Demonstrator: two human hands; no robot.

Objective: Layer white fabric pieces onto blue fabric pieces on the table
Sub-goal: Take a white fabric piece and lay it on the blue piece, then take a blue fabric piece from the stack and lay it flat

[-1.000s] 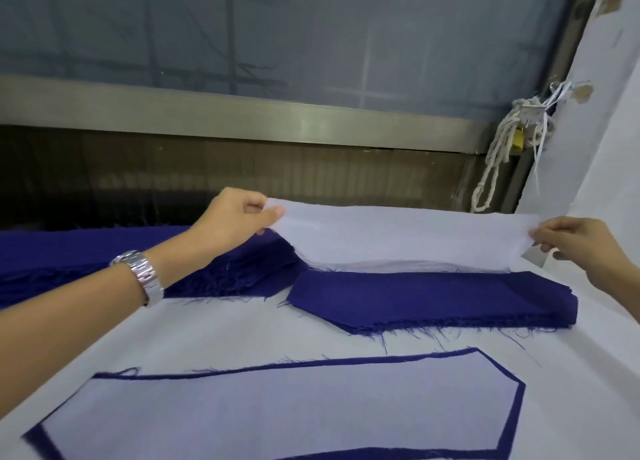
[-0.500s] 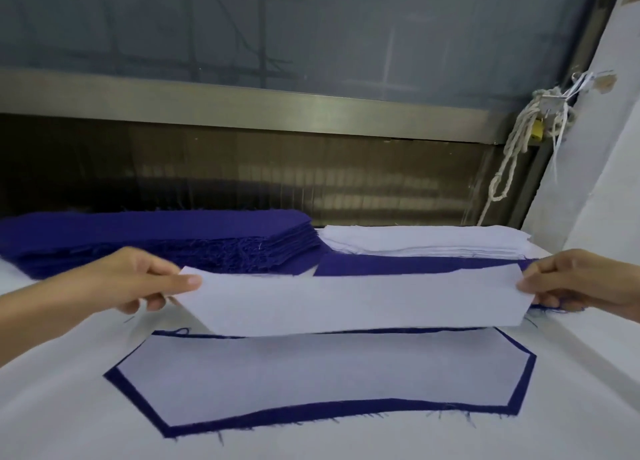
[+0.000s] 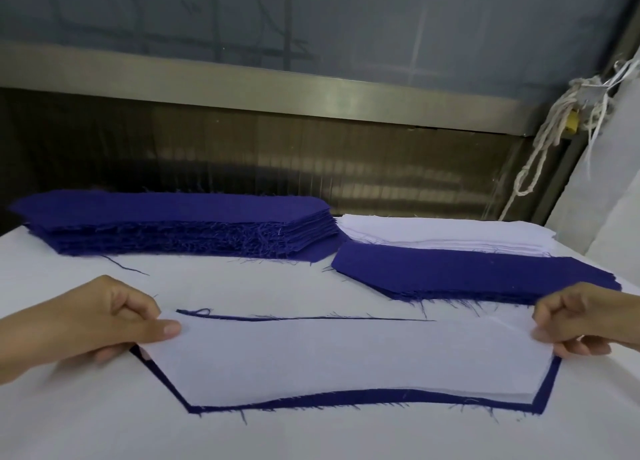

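I pinch one white piece (image 3: 346,355) in my left hand (image 3: 104,324) and right hand (image 3: 585,321) over one blue piece (image 3: 346,399), with two blue stacks (image 3: 173,224) (image 3: 485,272) and one white stack (image 3: 433,231) behind.

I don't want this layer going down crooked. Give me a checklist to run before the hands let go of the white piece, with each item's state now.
1. Left hand pinches the left end of the white piece: ok.
2. Right hand pinches its right end: ok.
3. White piece stretched out without folds: ok.
4. Margin of the blue piece even all round: not ok; broad along the near edge, a sliver along the far edge, gone toward the right.
5. White piece lying flat on the blue: cannot tell.
6. The blue stack and white stack lie clear of the work: ok.
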